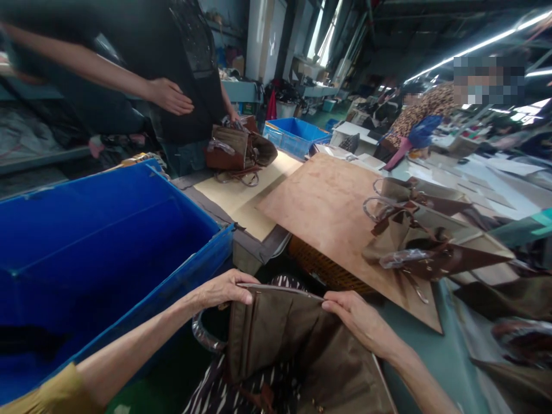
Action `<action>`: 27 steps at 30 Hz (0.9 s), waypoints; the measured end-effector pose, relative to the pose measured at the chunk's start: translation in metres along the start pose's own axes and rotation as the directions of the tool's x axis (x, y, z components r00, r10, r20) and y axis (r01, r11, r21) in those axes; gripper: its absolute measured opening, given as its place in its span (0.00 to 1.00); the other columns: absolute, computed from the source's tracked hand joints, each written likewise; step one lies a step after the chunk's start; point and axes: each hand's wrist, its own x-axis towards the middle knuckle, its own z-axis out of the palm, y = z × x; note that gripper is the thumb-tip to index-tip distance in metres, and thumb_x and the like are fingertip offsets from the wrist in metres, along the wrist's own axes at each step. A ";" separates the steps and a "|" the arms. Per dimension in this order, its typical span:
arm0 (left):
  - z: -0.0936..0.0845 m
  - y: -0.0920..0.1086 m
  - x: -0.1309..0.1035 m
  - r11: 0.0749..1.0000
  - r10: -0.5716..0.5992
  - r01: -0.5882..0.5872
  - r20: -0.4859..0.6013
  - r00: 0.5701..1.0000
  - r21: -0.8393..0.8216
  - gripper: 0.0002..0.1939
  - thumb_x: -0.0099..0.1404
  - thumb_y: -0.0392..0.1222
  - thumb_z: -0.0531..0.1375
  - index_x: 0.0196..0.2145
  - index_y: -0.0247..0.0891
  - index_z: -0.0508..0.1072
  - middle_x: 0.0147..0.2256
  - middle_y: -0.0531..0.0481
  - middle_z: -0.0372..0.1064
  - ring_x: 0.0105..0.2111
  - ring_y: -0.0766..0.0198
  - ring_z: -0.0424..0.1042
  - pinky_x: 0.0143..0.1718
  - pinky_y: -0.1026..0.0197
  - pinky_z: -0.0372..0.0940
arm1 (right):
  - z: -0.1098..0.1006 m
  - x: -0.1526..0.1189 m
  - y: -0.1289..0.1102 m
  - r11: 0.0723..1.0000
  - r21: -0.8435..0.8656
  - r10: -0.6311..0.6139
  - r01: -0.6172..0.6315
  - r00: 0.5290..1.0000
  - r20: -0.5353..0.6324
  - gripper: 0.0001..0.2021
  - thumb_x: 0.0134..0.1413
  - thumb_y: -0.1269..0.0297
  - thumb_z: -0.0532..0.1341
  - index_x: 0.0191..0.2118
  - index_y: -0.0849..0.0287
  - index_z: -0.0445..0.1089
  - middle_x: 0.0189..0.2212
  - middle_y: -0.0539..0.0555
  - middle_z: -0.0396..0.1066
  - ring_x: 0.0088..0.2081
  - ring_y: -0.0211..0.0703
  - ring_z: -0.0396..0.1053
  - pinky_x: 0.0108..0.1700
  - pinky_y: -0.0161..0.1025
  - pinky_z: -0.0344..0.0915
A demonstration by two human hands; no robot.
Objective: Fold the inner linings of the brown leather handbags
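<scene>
An olive-brown handbag [284,330] rests against my lap, its mouth spread wide. My left hand [230,289] pinches the bag's top edge near its left corner, thumb on the inner side. Farther right along the same edge, my right hand [360,316] grips it between thumb and fingers. A plastic-wrapped handle [207,333] loops out on the bag's left side, below my left hand. Brown trim and small gold-coloured hardware show low inside the frame. The bag's underside is hidden.
A large blue bin [107,224] stands at left. Ahead is a brown board [310,201] with several similar bags [414,230] on its right. Across from me, a person in dark clothes [185,75] has a hand on another bag [235,146]. A second blue crate [295,133] sits beyond.
</scene>
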 end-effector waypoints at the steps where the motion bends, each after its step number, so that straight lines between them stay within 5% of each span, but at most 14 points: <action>1: 0.000 -0.001 -0.001 1.000 0.007 -0.007 -0.010 1.000 -0.006 0.25 0.50 0.52 0.60 0.43 0.36 0.72 0.24 0.54 0.63 0.17 0.74 0.52 0.14 0.71 0.46 | 0.000 0.000 -0.001 1.000 0.001 0.004 -0.004 1.000 0.002 0.17 0.58 0.57 0.47 0.20 0.58 0.57 0.19 0.46 0.61 0.27 0.39 0.61 0.31 0.34 0.53; 10: 0.003 -0.006 -0.008 0.999 0.049 -0.049 -0.093 0.994 0.005 0.30 0.52 0.62 0.56 0.41 0.33 0.74 0.18 0.57 0.53 0.15 0.74 0.46 0.13 0.69 0.43 | 0.002 0.000 0.000 1.000 0.013 0.016 -0.016 0.999 0.039 0.16 0.58 0.58 0.47 0.21 0.57 0.56 0.22 0.46 0.62 0.29 0.39 0.62 0.33 0.34 0.53; 19: 0.004 0.003 -0.008 0.999 -0.045 0.046 -0.063 0.997 0.013 0.24 0.57 0.58 0.55 0.38 0.33 0.73 0.17 0.58 0.52 0.14 0.74 0.46 0.13 0.69 0.42 | 0.000 -0.002 -0.003 1.000 -0.007 0.018 -0.018 0.999 0.031 0.17 0.58 0.58 0.48 0.20 0.58 0.56 0.19 0.45 0.60 0.27 0.38 0.61 0.30 0.34 0.52; 24: 0.001 0.008 -0.006 0.986 -0.034 0.039 -0.034 0.999 0.161 0.21 0.60 0.55 0.51 0.37 0.35 0.71 0.18 0.58 0.54 0.14 0.73 0.51 0.15 0.69 0.48 | -0.003 -0.006 -0.010 0.999 -0.034 0.013 -0.013 1.000 0.001 0.17 0.58 0.59 0.49 0.20 0.58 0.58 0.21 0.45 0.64 0.28 0.38 0.62 0.31 0.34 0.52; 27: 0.003 0.018 -0.005 0.932 0.097 -0.069 -0.064 0.993 0.355 0.13 0.61 0.46 0.51 0.32 0.36 0.72 0.23 0.55 0.62 0.22 0.69 0.60 0.24 0.69 0.56 | -0.003 -0.009 -0.012 0.998 -0.054 0.017 -0.017 1.000 -0.002 0.17 0.58 0.58 0.49 0.20 0.58 0.58 0.21 0.46 0.65 0.29 0.38 0.63 0.32 0.35 0.52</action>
